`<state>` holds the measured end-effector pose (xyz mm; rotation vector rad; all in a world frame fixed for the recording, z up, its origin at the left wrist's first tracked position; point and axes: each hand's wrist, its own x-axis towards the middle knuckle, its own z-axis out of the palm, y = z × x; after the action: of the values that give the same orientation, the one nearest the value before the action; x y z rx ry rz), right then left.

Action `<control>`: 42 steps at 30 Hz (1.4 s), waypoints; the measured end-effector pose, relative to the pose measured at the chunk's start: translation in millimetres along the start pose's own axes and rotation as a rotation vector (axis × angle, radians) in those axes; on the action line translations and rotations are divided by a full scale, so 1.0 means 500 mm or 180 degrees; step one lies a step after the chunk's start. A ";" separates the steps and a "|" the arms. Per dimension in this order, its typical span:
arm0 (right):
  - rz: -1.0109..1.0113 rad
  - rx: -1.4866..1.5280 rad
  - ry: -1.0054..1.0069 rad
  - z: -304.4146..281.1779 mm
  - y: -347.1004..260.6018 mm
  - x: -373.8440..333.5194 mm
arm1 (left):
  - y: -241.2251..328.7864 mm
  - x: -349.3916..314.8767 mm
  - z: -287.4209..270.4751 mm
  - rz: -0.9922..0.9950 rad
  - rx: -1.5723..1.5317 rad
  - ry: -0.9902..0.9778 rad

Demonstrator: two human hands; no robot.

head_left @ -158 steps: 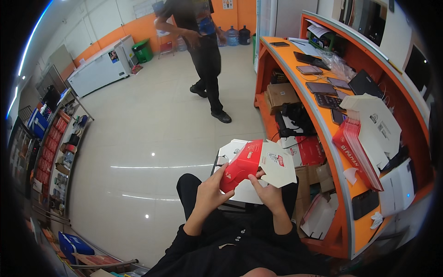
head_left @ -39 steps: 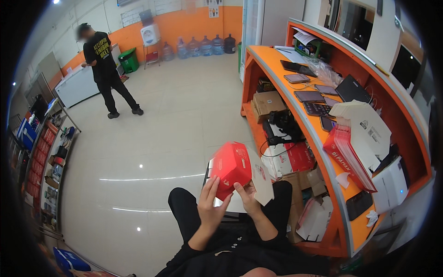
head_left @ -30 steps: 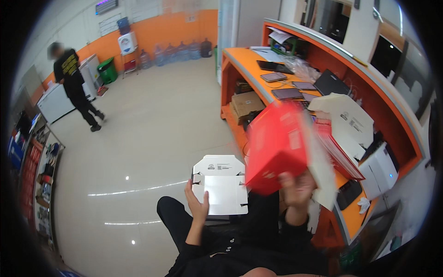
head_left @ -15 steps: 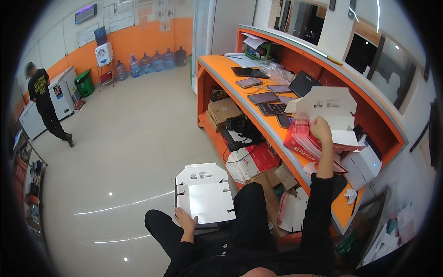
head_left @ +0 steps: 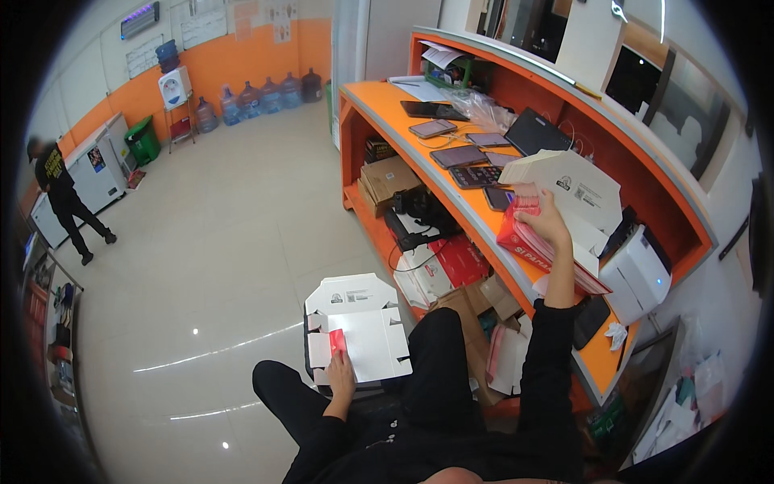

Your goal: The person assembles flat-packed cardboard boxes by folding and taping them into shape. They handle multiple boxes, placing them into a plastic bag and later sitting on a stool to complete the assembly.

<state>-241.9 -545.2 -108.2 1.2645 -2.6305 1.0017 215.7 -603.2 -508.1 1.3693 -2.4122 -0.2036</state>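
Observation:
A flat white cardboard box blank point(head_left: 372, 339) with notched edges lies open across my lap. My left hand point(head_left: 340, 375) is at its near left part, fingers together on a small red flap point(head_left: 337, 340) that stands over the white inside. On the orange counter, my right hand point(head_left: 550, 222) grips the upper edge of a stack of red-and-white box blanks point(head_left: 520, 234). The large white panel point(head_left: 592, 189) of these blanks leans up behind the hand. My right thumb and fingertips are partly hidden.
Several phones point(head_left: 459, 156), a calculator point(head_left: 474, 177) and a white printer point(head_left: 638, 273) share the orange counter point(head_left: 375, 101). Cardboard boxes point(head_left: 391, 181) fill the shelf below. A person point(head_left: 60, 189) stands at far left beside a white chest freezer point(head_left: 97, 181).
My left hand has moved right onto the blank, and a red flap now shows at its fingers. My right hand has shifted slightly left and down the stack. The other person has moved left.

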 end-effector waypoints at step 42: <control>0.0386 0.4404 -0.2682 0.564 -0.245 -0.512 | 0.132 0.052 -0.380 0.0201 -0.1436 0.0292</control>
<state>77.1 -589.4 -345.6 1.9941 -2.2241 3.1765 222.1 -581.2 -306.6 1.0701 -2.1545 -0.6117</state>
